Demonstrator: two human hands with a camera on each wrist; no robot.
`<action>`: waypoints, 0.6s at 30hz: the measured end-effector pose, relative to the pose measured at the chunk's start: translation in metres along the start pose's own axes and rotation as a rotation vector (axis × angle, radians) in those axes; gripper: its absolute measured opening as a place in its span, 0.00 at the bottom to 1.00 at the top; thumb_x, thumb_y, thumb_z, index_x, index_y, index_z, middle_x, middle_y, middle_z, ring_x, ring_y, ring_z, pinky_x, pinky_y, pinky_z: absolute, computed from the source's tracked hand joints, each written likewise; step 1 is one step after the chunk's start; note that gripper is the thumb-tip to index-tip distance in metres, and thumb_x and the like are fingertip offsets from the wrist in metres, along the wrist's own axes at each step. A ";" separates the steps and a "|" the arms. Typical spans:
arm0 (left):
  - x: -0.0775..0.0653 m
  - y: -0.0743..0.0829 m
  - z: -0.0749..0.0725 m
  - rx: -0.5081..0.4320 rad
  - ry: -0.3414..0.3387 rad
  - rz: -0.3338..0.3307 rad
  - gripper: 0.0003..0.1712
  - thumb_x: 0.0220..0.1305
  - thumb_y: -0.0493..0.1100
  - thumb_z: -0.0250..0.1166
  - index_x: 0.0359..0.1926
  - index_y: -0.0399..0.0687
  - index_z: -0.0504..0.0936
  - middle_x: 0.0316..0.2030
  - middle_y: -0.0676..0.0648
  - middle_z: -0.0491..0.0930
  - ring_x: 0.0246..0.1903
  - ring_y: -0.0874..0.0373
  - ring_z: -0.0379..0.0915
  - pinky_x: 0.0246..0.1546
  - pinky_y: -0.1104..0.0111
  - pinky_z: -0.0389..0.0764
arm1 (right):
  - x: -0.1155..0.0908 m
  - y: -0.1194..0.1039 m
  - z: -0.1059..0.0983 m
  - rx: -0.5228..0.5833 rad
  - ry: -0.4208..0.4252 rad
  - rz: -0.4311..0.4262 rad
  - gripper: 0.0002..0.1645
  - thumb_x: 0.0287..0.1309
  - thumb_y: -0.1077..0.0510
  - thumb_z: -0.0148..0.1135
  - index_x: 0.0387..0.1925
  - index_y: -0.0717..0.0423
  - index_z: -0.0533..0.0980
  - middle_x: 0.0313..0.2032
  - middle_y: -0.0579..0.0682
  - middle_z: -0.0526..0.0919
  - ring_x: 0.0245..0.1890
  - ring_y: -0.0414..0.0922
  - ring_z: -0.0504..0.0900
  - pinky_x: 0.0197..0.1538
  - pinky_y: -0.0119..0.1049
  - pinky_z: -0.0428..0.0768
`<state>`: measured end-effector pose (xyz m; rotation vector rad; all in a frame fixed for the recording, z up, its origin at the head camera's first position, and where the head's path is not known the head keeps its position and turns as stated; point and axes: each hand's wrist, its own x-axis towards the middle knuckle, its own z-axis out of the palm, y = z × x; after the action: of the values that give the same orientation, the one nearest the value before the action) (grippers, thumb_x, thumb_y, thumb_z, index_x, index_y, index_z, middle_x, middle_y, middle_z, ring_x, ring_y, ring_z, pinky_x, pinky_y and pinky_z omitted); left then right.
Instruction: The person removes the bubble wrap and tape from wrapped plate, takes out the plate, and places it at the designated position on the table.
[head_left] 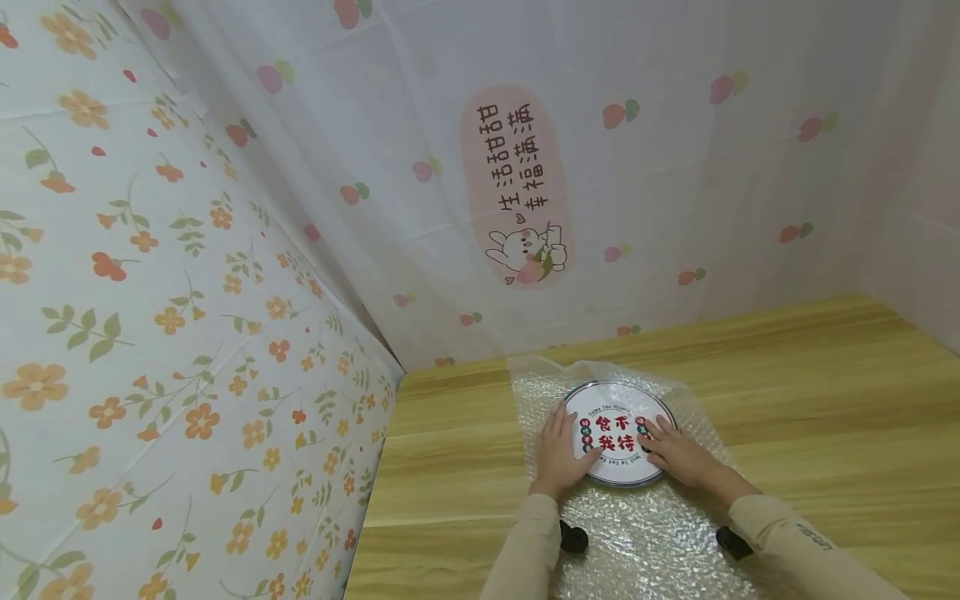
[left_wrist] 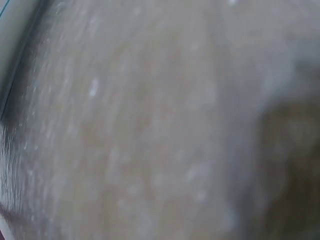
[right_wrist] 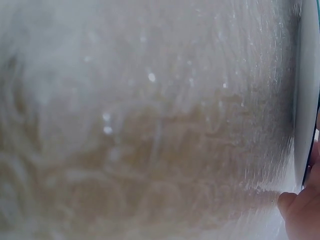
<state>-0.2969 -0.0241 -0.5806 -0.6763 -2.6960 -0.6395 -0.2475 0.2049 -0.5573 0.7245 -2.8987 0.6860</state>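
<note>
A round white plate (head_left: 617, 472) with a dark blue rim and red and black Chinese lettering lies on a sheet of bubble wrap (head_left: 633, 533). My left hand (head_left: 558, 454) rests on the plate's left edge, thumb reaching onto its face. On the opposite edge, my right hand (head_left: 682, 454) lies with its fingers spread over the printed border. The left wrist view shows mostly blurred bubble wrap (left_wrist: 140, 120), with a strip of the plate (left_wrist: 14, 40) in the upper left corner. In the right wrist view, fingers (right_wrist: 302, 212) show beside the rim of the plate (right_wrist: 305, 90).
The wrap spreads over a wood-grain table (head_left: 442, 467). Behind it hangs a white cloth (head_left: 660, 192) printed with fruit, a rabbit and Chinese writing. A flowered cloth (head_left: 172, 275) covers the left side. Black wrist devices (head_left: 573, 537) sit below both hands.
</note>
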 end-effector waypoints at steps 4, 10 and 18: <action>-0.002 0.002 0.001 0.033 -0.035 0.007 0.35 0.49 0.64 0.56 0.55 0.49 0.71 0.64 0.42 0.55 0.61 0.44 0.51 0.53 0.50 0.59 | 0.000 0.001 0.001 -0.005 -0.015 0.015 0.21 0.57 0.60 0.52 0.50 0.69 0.72 0.56 0.72 0.62 0.57 0.70 0.53 0.53 0.65 0.53; -0.003 0.002 0.001 0.068 -0.067 -0.001 0.35 0.47 0.65 0.57 0.54 0.52 0.72 0.62 0.43 0.60 0.62 0.44 0.49 0.53 0.50 0.59 | 0.000 0.000 0.001 0.014 -0.019 0.017 0.21 0.57 0.61 0.53 0.50 0.70 0.72 0.56 0.72 0.61 0.58 0.70 0.52 0.53 0.66 0.51; -0.001 0.004 -0.002 0.162 -0.120 0.005 0.35 0.45 0.66 0.58 0.53 0.55 0.74 0.62 0.44 0.60 0.62 0.45 0.49 0.53 0.54 0.60 | 0.002 0.001 0.000 -0.035 -0.021 0.005 0.20 0.56 0.60 0.54 0.49 0.68 0.73 0.55 0.72 0.64 0.56 0.70 0.55 0.51 0.67 0.55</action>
<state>-0.2941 -0.0223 -0.5778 -0.6982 -2.8164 -0.3846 -0.2496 0.2050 -0.5579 0.7256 -2.9241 0.6305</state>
